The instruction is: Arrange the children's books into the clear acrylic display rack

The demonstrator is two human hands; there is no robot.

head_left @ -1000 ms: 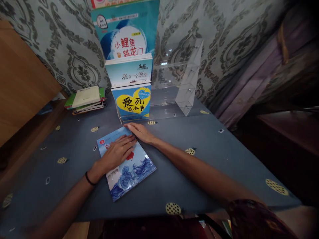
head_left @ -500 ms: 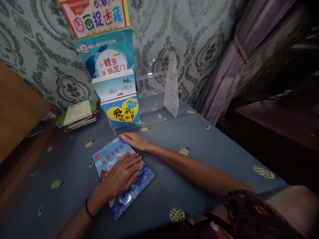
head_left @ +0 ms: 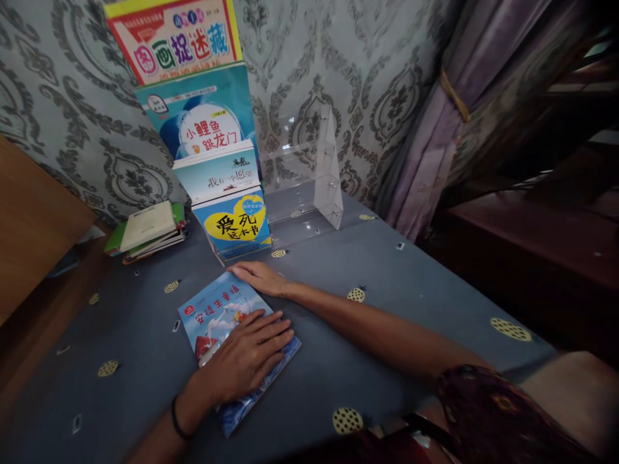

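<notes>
Blue book (head_left: pixel 213 325) partly hidden beneath the hands (head_left: pixel 254 354) (lower cover most), wooden panel (head_left: pixel 36 222) cropped at left.

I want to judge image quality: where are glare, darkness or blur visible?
Head view: small glints on the transparent book rack; head view: darkness at right, beyond the purple curtain; head view: the wooden panel looks soft, but the Andersen fairy-tale book has a readable title.

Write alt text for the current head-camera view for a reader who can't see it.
A person's left hand lies flat across a blue illustrated book on a patterned tablecloth, while the right hand touches its far corner. Behind, a clear stand holds front-facing books in tiers; a low book stack lies farther left.
</notes>
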